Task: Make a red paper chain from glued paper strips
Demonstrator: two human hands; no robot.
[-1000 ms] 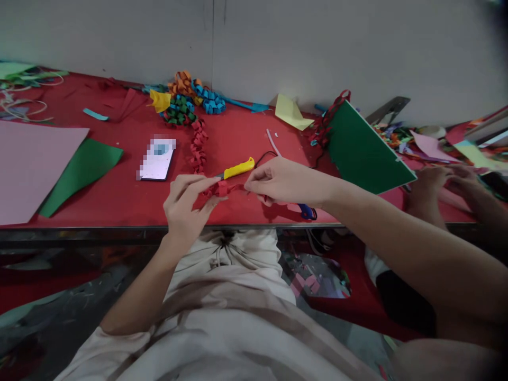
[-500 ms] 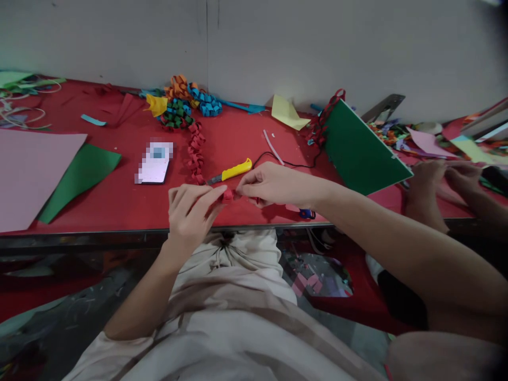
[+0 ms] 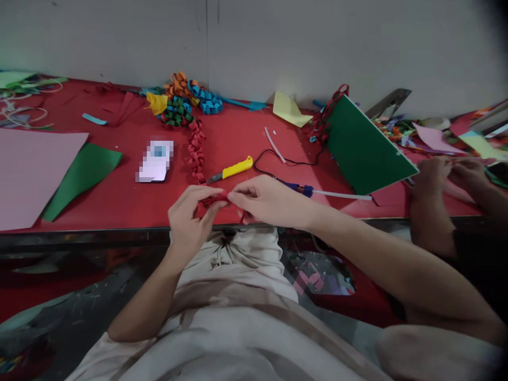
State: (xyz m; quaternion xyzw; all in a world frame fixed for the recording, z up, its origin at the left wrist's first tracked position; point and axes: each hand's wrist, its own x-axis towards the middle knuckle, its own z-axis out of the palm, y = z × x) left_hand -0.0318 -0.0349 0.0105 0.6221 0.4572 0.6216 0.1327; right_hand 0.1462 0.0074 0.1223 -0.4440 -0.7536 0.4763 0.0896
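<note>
My left hand (image 3: 188, 214) pinches a red paper strip (image 3: 216, 199), folded or looped, between thumb and fingers. The thumb and fingertips of my right hand (image 3: 264, 201) close on the right end of this red paper, so the hands meet there. A red paper chain (image 3: 196, 145) runs down the table to just behind my left fingers; whether it joins the held paper is hidden. Beyond my fingers lies a yellow utility knife (image 3: 237, 168). Partly covered by my right wrist is a blue glue gun (image 3: 299, 189) with a whitish glue stick (image 3: 341, 195) in its back.
A phone (image 3: 155, 161) and pink sheets (image 3: 39, 169) lie to the left on the red table. Multicoloured paper chains (image 3: 184, 98) are heaped near the wall. At right a green board (image 3: 369, 151) leans, with another person's hands (image 3: 436, 172) past it.
My right hand has turned and moved slightly lower, closing in on my left fingers. More of the red strip shows between the hands. The glue gun shows more behind my right wrist.
</note>
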